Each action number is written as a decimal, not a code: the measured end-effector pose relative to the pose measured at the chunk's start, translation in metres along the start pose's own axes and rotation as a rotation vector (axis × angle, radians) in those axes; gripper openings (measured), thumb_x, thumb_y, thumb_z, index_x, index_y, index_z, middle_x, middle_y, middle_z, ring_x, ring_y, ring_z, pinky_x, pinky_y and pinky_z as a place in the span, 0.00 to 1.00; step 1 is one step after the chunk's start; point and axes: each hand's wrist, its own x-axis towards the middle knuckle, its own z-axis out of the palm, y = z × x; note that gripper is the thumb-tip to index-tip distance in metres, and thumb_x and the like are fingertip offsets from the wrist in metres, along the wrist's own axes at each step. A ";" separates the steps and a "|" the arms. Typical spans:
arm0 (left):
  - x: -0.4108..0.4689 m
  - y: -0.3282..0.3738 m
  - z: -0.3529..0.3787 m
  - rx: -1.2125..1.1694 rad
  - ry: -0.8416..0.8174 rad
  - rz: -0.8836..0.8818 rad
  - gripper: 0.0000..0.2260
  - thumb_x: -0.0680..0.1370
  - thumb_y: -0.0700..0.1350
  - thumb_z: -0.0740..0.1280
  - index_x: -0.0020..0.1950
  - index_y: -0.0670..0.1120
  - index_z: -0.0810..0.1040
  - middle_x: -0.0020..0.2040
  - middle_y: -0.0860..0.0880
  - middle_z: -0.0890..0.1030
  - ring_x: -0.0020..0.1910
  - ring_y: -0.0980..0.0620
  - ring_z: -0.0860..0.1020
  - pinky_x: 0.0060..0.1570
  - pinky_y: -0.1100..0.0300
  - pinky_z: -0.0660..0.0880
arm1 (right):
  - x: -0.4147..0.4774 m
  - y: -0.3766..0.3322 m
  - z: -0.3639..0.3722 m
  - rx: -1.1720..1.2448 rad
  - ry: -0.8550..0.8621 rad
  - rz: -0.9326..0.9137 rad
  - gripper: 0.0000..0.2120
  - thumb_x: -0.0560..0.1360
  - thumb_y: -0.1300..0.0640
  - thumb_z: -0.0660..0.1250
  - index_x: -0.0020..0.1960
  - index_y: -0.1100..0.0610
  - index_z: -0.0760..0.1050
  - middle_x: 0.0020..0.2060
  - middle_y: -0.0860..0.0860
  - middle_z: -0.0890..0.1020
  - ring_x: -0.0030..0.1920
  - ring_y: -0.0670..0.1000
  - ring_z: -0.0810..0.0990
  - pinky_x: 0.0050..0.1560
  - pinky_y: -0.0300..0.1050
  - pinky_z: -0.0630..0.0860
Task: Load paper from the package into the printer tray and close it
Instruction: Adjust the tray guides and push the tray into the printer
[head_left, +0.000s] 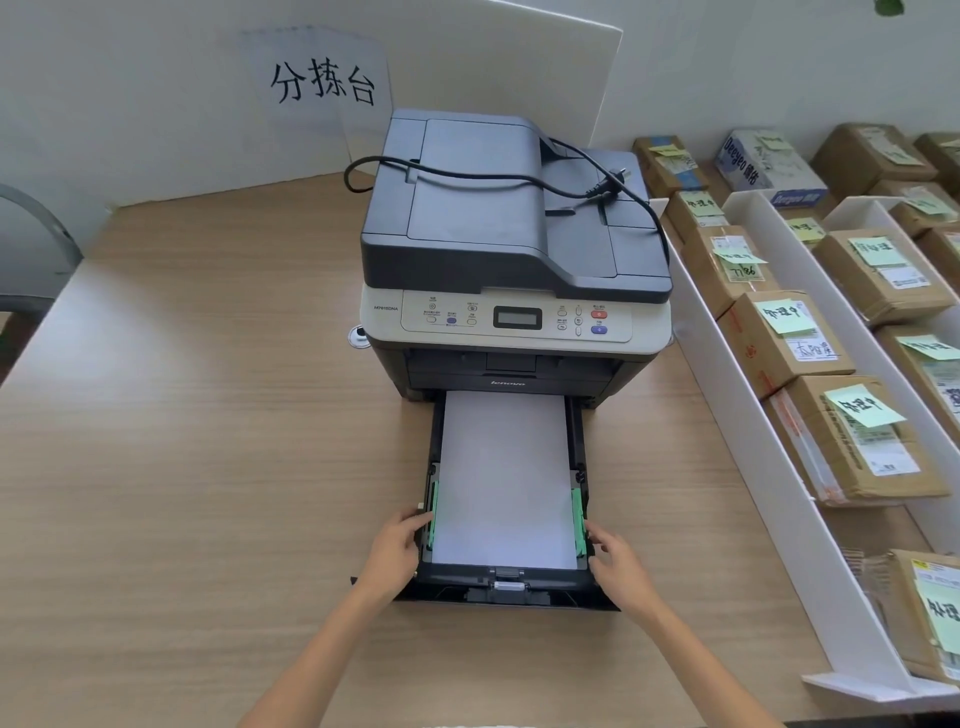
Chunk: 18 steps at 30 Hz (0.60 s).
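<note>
A grey and white printer (511, 270) stands on the wooden table. Its black paper tray (511, 590) is pulled out toward me, and a stack of white paper (504, 478) lies flat inside between two green side guides. My left hand (397, 545) grips the tray's left wall near the left green guide. My right hand (615, 558) grips the right wall beside the right green guide. No paper package is in view.
A black power cord (519, 179) lies loose on the printer's lid. White dividers (727, 395) to the right hold several cardboard parcels (779, 338) with green notes. A white board with a paper sign (322, 83) stands behind. The wooden table (208, 415) stretches to the left.
</note>
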 end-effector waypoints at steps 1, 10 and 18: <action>-0.001 0.000 -0.004 0.006 -0.004 -0.004 0.26 0.73 0.26 0.51 0.66 0.44 0.73 0.62 0.51 0.72 0.51 0.51 0.76 0.48 0.66 0.73 | 0.000 0.000 -0.002 -0.021 -0.003 -0.001 0.26 0.75 0.69 0.56 0.72 0.56 0.63 0.67 0.56 0.70 0.68 0.54 0.68 0.67 0.47 0.67; -0.009 -0.034 -0.041 -0.066 -0.064 -0.335 0.09 0.79 0.40 0.59 0.58 0.43 0.74 0.56 0.43 0.77 0.51 0.48 0.76 0.47 0.60 0.73 | -0.013 0.019 -0.035 -0.283 0.099 0.170 0.10 0.76 0.55 0.63 0.53 0.58 0.78 0.44 0.53 0.84 0.36 0.50 0.82 0.43 0.44 0.80; -0.016 -0.051 -0.052 -0.362 -0.157 -0.592 0.07 0.77 0.41 0.65 0.50 0.39 0.73 0.43 0.38 0.83 0.30 0.51 0.84 0.22 0.65 0.75 | -0.021 0.020 -0.050 0.002 -0.185 0.414 0.07 0.75 0.61 0.65 0.45 0.65 0.79 0.36 0.61 0.86 0.36 0.56 0.86 0.37 0.46 0.83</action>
